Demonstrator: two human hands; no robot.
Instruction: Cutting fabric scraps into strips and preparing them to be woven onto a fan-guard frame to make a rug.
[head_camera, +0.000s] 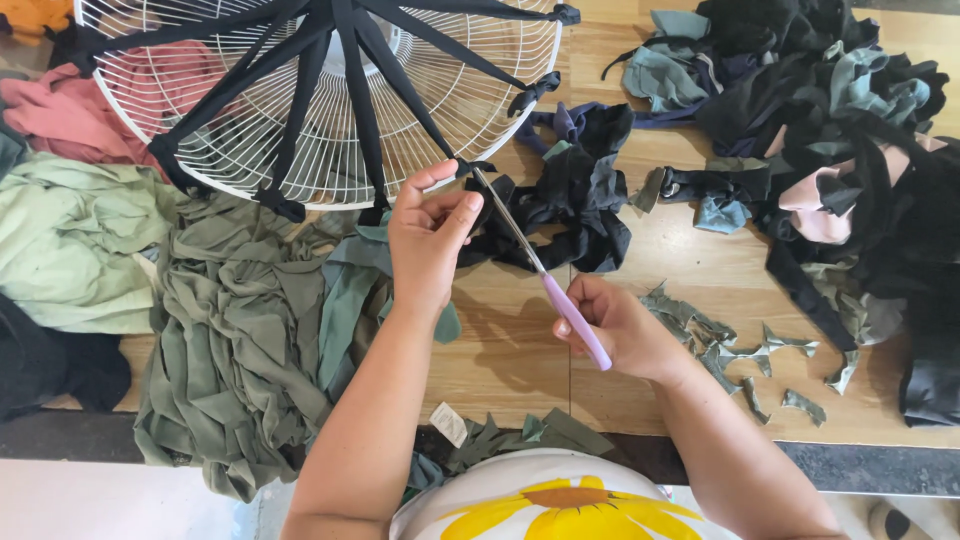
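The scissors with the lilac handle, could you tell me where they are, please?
In the head view, centre: the scissors are in the right hand, blades reaching the left hand below the white fan guard.

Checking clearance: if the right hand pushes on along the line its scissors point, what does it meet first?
The right hand aims the scissors up-left; the tips already sit at the black fabric strip by the left hand. Beyond comes the white fan grille, though depth is unclear.

the left hand (428, 240) pinches the end of a black fabric strip (400, 95) tied across a white wire fan guard (300, 150), while the right hand (615, 325) holds purple-handled scissors (545, 280) with the blades up at that knotted end. olive green cloth (240, 330) lies heaped to the left on the wooden table (510, 350). dark fabric scraps (830, 110) pile up at the right, with small green offcuts (740, 350) just beside the right hand.
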